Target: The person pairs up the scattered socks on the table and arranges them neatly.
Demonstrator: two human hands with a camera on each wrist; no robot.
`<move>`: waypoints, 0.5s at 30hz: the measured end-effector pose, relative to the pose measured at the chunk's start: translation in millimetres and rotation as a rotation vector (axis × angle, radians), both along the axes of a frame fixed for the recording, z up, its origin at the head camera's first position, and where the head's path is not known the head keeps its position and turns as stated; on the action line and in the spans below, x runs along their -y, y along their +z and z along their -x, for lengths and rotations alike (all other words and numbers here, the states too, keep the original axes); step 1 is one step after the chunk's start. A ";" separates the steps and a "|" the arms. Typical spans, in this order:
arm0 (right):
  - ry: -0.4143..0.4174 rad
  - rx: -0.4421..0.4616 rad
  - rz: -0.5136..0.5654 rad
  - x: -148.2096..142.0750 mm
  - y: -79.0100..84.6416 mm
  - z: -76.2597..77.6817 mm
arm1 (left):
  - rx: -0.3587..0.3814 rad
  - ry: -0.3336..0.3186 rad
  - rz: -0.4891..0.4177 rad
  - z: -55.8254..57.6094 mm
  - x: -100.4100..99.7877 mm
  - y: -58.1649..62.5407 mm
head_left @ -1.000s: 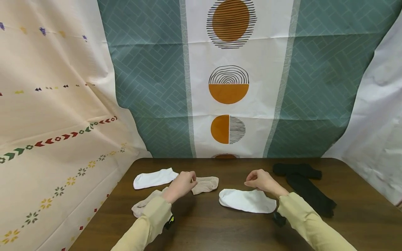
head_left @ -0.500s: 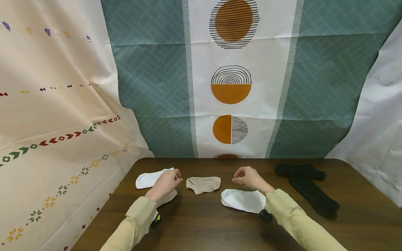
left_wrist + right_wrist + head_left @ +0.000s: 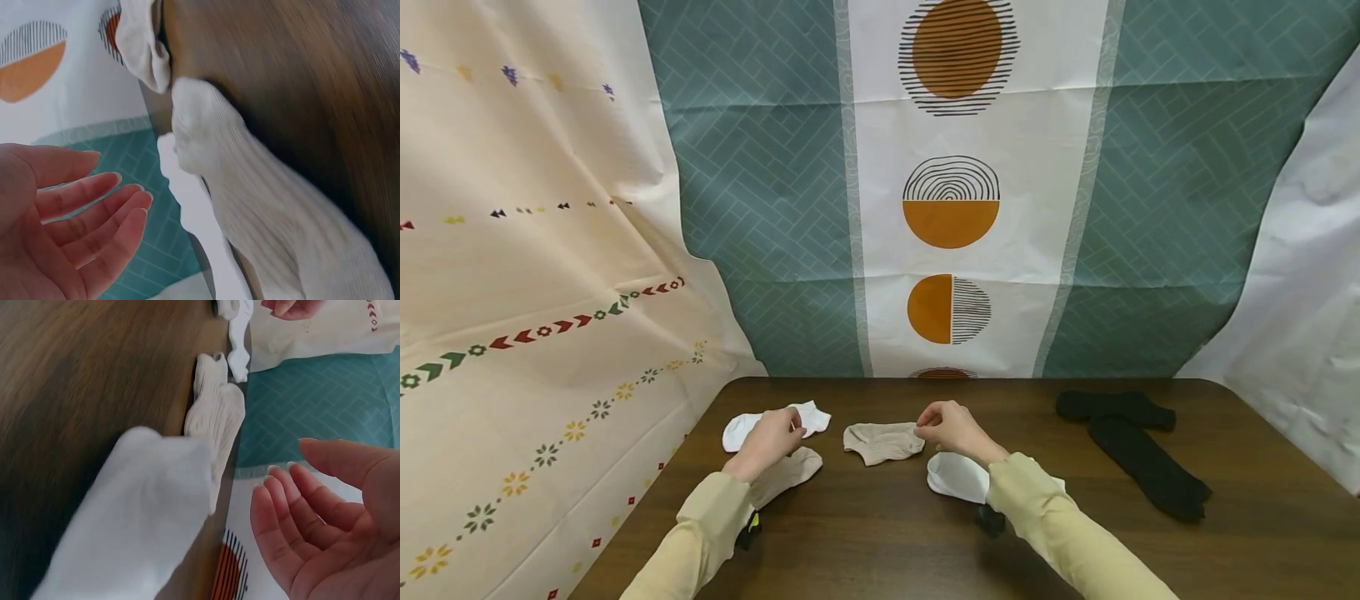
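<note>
My left hand (image 3: 771,439) hovers over the left side of the table with loosely bent fingers and nothing in them. Below it lie a white ankle sock (image 3: 812,417) and a ribbed beige sock (image 3: 793,473), each partly hidden by the hand or sleeve in the head view. Near the middle lies another beige sock (image 3: 880,442); my right hand (image 3: 957,429) is at its right end, overlapping it in the head view. The right wrist view shows those fingers (image 3: 281,494) relaxed and holding nothing. Under the right forearm lies a white sock (image 3: 955,477), partly covered by the sleeve.
Two black socks, one lying sideways (image 3: 1112,408) and one slanting (image 3: 1150,468), overlap at the right of the dark wooden table (image 3: 865,542). A patterned curtain (image 3: 760,208) hangs behind the table's far edge, and a cream cloth (image 3: 550,292) hangs along the left.
Both hands have moved left. The left hand has left the middle beige sock's side for the left pair; the right has gone from above the white sock to the middle beige sock.
</note>
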State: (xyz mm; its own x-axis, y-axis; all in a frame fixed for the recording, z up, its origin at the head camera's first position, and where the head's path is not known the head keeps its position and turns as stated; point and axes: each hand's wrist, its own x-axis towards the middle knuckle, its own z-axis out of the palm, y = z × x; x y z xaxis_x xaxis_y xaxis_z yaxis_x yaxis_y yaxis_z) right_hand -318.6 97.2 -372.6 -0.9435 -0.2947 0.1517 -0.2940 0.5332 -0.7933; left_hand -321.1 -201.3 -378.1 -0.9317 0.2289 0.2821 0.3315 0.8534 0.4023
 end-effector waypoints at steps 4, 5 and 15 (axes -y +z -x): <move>0.040 -0.025 -0.007 12.0 0.2 0.6 | 0.012 0.038 0.016 2.6 11.0 -0.1; 0.054 -0.032 -0.006 14.7 0.2 0.9 | 0.013 0.048 0.021 3.3 13.9 -0.3; 0.097 -0.050 -0.021 41.0 -3.3 5.1 | -0.015 0.113 0.042 2.1 43.2 0.9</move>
